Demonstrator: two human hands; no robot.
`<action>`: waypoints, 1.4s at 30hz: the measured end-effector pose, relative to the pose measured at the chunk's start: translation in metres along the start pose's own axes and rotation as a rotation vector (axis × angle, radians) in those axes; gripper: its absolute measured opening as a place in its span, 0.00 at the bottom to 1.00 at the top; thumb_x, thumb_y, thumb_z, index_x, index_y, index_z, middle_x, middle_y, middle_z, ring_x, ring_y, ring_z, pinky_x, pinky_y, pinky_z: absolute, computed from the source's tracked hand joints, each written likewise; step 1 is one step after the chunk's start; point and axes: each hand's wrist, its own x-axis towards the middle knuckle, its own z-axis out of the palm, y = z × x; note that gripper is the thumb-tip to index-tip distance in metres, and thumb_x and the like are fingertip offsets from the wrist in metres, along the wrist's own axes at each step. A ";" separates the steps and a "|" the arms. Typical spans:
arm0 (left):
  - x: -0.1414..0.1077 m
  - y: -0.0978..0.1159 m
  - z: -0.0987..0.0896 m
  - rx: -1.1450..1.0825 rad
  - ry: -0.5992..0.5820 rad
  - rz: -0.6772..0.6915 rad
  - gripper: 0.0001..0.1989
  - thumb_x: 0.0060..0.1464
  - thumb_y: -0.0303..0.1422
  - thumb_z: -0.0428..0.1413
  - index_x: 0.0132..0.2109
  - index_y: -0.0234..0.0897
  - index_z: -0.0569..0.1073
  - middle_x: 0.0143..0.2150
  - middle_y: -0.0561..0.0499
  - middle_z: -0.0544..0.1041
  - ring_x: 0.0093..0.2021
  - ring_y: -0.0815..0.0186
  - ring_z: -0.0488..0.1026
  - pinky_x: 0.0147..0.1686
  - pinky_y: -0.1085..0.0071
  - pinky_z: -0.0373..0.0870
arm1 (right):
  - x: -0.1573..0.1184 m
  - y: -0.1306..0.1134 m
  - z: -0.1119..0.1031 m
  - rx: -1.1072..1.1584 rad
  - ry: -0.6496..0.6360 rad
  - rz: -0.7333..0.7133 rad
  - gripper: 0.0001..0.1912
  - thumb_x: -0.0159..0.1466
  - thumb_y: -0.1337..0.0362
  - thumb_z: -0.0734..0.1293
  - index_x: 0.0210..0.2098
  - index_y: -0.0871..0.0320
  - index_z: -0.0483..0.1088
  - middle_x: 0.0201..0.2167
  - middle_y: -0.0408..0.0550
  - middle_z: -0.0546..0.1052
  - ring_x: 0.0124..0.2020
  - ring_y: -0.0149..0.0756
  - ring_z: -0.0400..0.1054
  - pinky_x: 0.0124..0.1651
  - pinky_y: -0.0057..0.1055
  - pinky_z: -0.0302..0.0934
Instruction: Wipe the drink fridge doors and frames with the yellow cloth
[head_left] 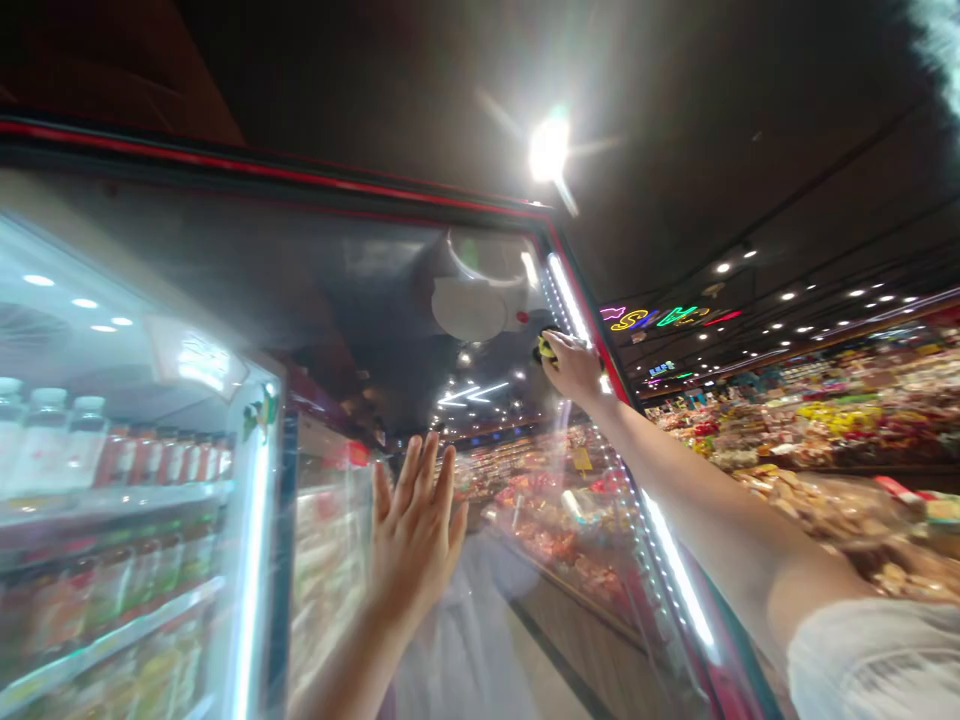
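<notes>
A glass door (390, 330) with a red and black frame stands open in front of me. My left hand (416, 520) is raised at the glass with its fingers spread and nothing in it; whether the palm touches the pane is not certain. Higher up and to the right, my right hand (574, 368) is closed around a small black and yellow thing (547, 348) near the door's lit edge. What that thing is cannot be made out. A white light strip (679, 565) runs down the door's side.
At the left, a lit cooler holds white-capped bottles (86, 440) and other drinks on shelves (112, 640). Heaps of packaged goods (847, 430) lie on the right, beyond my right arm. A bright lamp (550, 148) shines overhead.
</notes>
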 end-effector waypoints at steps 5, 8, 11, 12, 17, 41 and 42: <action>0.000 -0.009 -0.004 0.006 -0.020 -0.012 0.36 0.68 0.34 0.49 0.77 0.36 0.45 0.75 0.37 0.58 0.75 0.47 0.55 0.74 0.39 0.42 | 0.027 -0.039 0.004 -0.006 -0.006 0.143 0.25 0.70 0.65 0.60 0.66 0.53 0.67 0.68 0.51 0.70 0.66 0.50 0.63 0.65 0.52 0.60; -0.003 -0.013 -0.008 -0.018 -0.044 -0.040 0.35 0.68 0.35 0.49 0.77 0.37 0.47 0.76 0.39 0.57 0.75 0.47 0.54 0.74 0.39 0.41 | 0.020 -0.063 0.005 0.044 -0.056 -0.086 0.26 0.70 0.62 0.61 0.68 0.49 0.65 0.70 0.47 0.67 0.69 0.46 0.60 0.66 0.51 0.58; -0.011 -0.018 -0.016 -0.025 -0.051 -0.056 0.35 0.68 0.35 0.49 0.77 0.38 0.48 0.76 0.39 0.57 0.76 0.49 0.53 0.75 0.40 0.40 | -0.003 -0.060 0.002 0.085 -0.089 -0.260 0.26 0.69 0.62 0.64 0.67 0.48 0.67 0.69 0.44 0.69 0.69 0.44 0.60 0.68 0.46 0.57; -0.015 -0.021 -0.020 -0.019 -0.050 -0.054 0.35 0.68 0.34 0.49 0.77 0.37 0.48 0.76 0.39 0.57 0.76 0.49 0.53 0.75 0.41 0.39 | -0.008 -0.058 0.001 0.087 -0.084 -0.233 0.26 0.69 0.62 0.64 0.66 0.48 0.68 0.68 0.44 0.70 0.69 0.44 0.60 0.68 0.45 0.57; -0.028 -0.044 -0.037 0.041 -0.050 -0.043 0.34 0.69 0.33 0.47 0.77 0.35 0.48 0.76 0.39 0.57 0.76 0.50 0.52 0.75 0.42 0.37 | 0.013 -0.096 0.010 0.084 -0.011 0.067 0.24 0.71 0.64 0.61 0.66 0.51 0.67 0.69 0.49 0.69 0.68 0.51 0.59 0.65 0.52 0.58; -0.083 -0.151 -0.106 0.063 -0.173 -0.102 0.38 0.69 0.35 0.48 0.78 0.39 0.40 0.76 0.41 0.57 0.77 0.50 0.50 0.74 0.40 0.44 | -0.042 -0.242 0.010 0.115 -0.135 -0.414 0.27 0.69 0.61 0.61 0.67 0.49 0.66 0.69 0.47 0.69 0.70 0.46 0.58 0.66 0.50 0.54; -0.087 -0.156 -0.110 0.070 -0.181 -0.101 0.37 0.68 0.35 0.49 0.78 0.39 0.42 0.76 0.41 0.57 0.77 0.50 0.51 0.74 0.40 0.44 | -0.039 -0.246 0.012 0.107 -0.114 -0.344 0.27 0.69 0.62 0.61 0.67 0.49 0.66 0.69 0.47 0.69 0.70 0.47 0.58 0.66 0.51 0.55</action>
